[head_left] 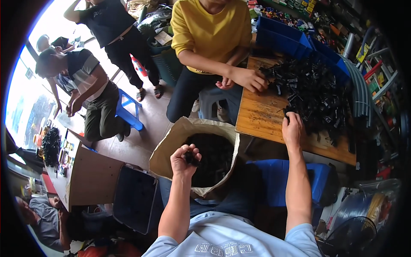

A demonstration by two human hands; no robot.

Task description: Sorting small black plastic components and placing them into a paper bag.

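My left hand (185, 161) is closed around some small black plastic parts (192, 159), held above the open mouth of a tan sack (167, 147). Dark pieces fill the inside of the sack, which stands between my legs. On the wooden table (261, 115) my right hand (293, 125) rests near the front edge, its fingers pinched on a small black part (286, 112). Just beyond it spreads a large heap of black plastic parts (310, 92). Their exact kind is too small to make out.
A person in a yellow top (209, 36) sits across, one hand at the heap. Blue bins (282, 36) line the table's far side. A blue stool (274, 173) stands beneath my right arm. At left, people work near another table (92, 175); grey tubes (361, 92) stand right.
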